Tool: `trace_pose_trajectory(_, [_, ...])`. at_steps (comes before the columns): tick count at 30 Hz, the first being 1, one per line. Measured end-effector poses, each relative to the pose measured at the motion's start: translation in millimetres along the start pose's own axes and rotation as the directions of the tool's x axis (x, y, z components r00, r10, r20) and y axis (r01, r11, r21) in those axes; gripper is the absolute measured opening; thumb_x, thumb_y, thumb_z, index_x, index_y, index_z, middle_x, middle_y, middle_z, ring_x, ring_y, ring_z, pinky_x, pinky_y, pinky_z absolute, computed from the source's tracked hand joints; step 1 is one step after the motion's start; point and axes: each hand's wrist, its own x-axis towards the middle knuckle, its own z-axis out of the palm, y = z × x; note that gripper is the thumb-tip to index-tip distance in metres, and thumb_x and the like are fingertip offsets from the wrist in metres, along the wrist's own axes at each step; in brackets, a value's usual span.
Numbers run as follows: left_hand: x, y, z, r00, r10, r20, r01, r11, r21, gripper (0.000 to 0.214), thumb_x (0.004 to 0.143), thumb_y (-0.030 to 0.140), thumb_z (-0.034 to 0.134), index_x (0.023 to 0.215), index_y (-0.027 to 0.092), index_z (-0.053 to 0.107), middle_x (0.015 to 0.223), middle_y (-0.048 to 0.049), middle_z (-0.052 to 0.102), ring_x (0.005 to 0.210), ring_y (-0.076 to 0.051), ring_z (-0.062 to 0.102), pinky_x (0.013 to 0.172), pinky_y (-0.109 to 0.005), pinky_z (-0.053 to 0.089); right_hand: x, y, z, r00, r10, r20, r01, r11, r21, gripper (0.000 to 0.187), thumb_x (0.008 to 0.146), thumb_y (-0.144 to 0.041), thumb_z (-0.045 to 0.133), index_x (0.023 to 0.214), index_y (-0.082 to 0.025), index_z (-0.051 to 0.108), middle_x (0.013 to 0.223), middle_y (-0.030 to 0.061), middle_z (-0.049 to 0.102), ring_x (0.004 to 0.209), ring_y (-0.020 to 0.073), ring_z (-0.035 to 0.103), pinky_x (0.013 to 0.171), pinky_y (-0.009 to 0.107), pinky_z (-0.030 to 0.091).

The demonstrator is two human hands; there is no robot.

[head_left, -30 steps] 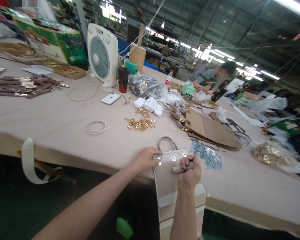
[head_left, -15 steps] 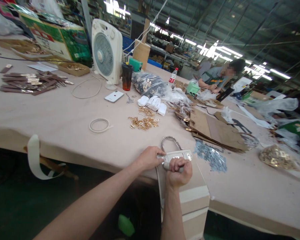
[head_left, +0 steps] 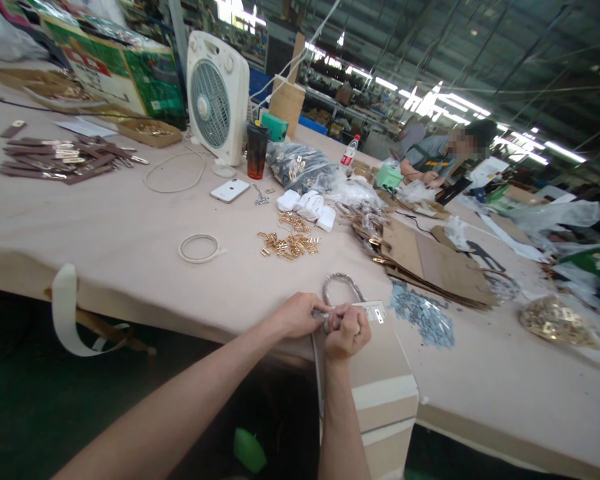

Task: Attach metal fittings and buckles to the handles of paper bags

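A beige bag piece (head_left: 375,363) hangs over the table's front edge, with a plastic-wrapped handle (head_left: 342,277) looped above its top. My left hand (head_left: 303,315) is closed at the top left corner of the bag, thumb and fingers pressed together there. Right beside it, my right hand (head_left: 347,331) makes a fist around what looks like the grip of a small hand tool, mostly hidden by the fingers. A small metal plate (head_left: 379,316) shows at the bag's top right corner. Grey-blue small pieces (head_left: 423,313) lie to the right, gold metal fittings (head_left: 290,245) beyond the handle.
A roll of tape (head_left: 199,249), a phone (head_left: 230,191), a dark cup (head_left: 257,152) and a fan (head_left: 217,100) stand or lie farther left. Stacked brown bag pieces (head_left: 430,263) and a bag of gold fittings (head_left: 555,320) are at right. Another person (head_left: 433,157) works across the table.
My right fist has shifted left and slightly up along the bag's top, closer to my left hand. My left hand stays at the corner.
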Motion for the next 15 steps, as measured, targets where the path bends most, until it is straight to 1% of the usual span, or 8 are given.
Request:
trace_pose_trajectory(2, [-1,-1,-0.6,1.0,0.012,0.014,-0.012,1.0,0.002,0.025,0.078,0.021,0.063,0.094,0.023,0.081,0.093,-0.0004,0.079,0.089,-0.02,0.071,0.077,-0.023,0.05,4,4,3,0.999,0.033,0.033,-0.029,0.992,-0.126,0.04,0.099,-0.044,0.056,0.066,-0.022,0.053,0.049,-0.0064,0.042,0.041,0.0101,0.038,0.042,0.024,0.031])
trace_pose_trajectory(4, [-3,-2,0.9,1.0,0.024,0.019,-0.024,1.0,0.016,0.022,0.071,0.019,0.067,0.09,0.02,0.078,0.088,-0.0007,0.077,0.082,-0.019,0.069,0.071,-0.023,0.048,9,6,6,0.995,0.068,0.072,-0.049,0.97,-0.236,0.042,0.099,-0.047,0.056,0.066,-0.022,0.054,0.05,-0.0058,0.044,0.044,0.0107,0.04,0.045,0.025,0.033])
trace_pose_trajectory(6, [-6,-3,3.9,1.0,0.028,-0.012,-0.027,0.998,0.048,0.024,0.068,0.021,0.07,0.091,0.018,0.074,0.089,-0.0022,0.076,0.08,-0.02,0.068,0.069,-0.025,0.048,12,6,7,0.99,0.089,0.109,-0.053,0.954,-0.296,0.041,0.099,-0.048,0.056,0.067,-0.021,0.055,0.052,-0.0052,0.046,0.047,0.0111,0.043,0.047,0.025,0.035])
trace_pose_trajectory(7, [-8,-3,5.7,0.999,0.029,-0.038,-0.027,0.997,0.068,0.025,0.068,0.022,0.072,0.092,0.018,0.073,0.092,-0.0033,0.075,0.082,-0.021,0.067,0.071,-0.025,0.049,13,6,7,0.989,0.097,0.115,-0.058,0.952,-0.3,0.041,0.099,-0.048,0.056,0.068,-0.021,0.055,0.053,-0.0052,0.046,0.047,0.011,0.043,0.047,0.025,0.036])
trace_pose_trajectory(9, [-11,-4,9.0,0.996,0.049,-0.075,-0.041,0.994,0.106,0.028,0.07,0.027,0.075,0.098,0.02,0.073,0.098,-0.0046,0.075,0.088,-0.023,0.068,0.077,-0.027,0.05,14,5,4,0.988,0.122,0.09,-0.098,0.967,-0.234,0.041,0.099,-0.048,0.057,0.068,-0.021,0.053,0.052,-0.0062,0.044,0.045,0.0102,0.041,0.045,0.023,0.034])
trace_pose_trajectory(11, [-12,-5,11.4,0.993,0.095,-0.073,-0.085,0.988,0.127,0.036,0.074,0.037,0.08,0.106,0.024,0.074,0.104,-0.0046,0.075,0.096,-0.024,0.068,0.084,-0.028,0.051,16,3,-2,0.984,0.174,0.033,-0.172,0.982,-0.076,0.041,0.1,-0.049,0.055,0.07,-0.021,0.051,0.051,-0.0084,0.039,0.041,0.0088,0.036,0.041,0.022,0.029])
trace_pose_trajectory(13, [-12,-7,12.9,0.99,0.127,-0.063,-0.118,0.984,0.131,0.046,0.075,0.048,0.082,0.115,0.026,0.074,0.109,-0.0049,0.075,0.103,-0.025,0.068,0.09,-0.029,0.051,22,0,-11,0.971,0.236,-0.033,-0.232,0.968,0.093,0.039,0.1,-0.049,0.052,0.072,-0.022,0.049,0.052,-0.0099,0.036,0.038,0.0077,0.032,0.038,0.02,0.027])
trace_pose_trajectory(15, [-11,-8,13.7,0.99,0.119,-0.074,-0.108,0.985,0.134,0.057,0.073,0.054,0.084,0.121,0.025,0.073,0.113,-0.0065,0.074,0.105,-0.026,0.068,0.094,-0.031,0.051,29,-4,-18,0.963,0.256,-0.082,-0.238,0.954,0.184,0.036,0.098,-0.047,0.053,0.073,-0.022,0.048,0.053,-0.0102,0.036,0.038,0.0068,0.031,0.037,0.018,0.027])
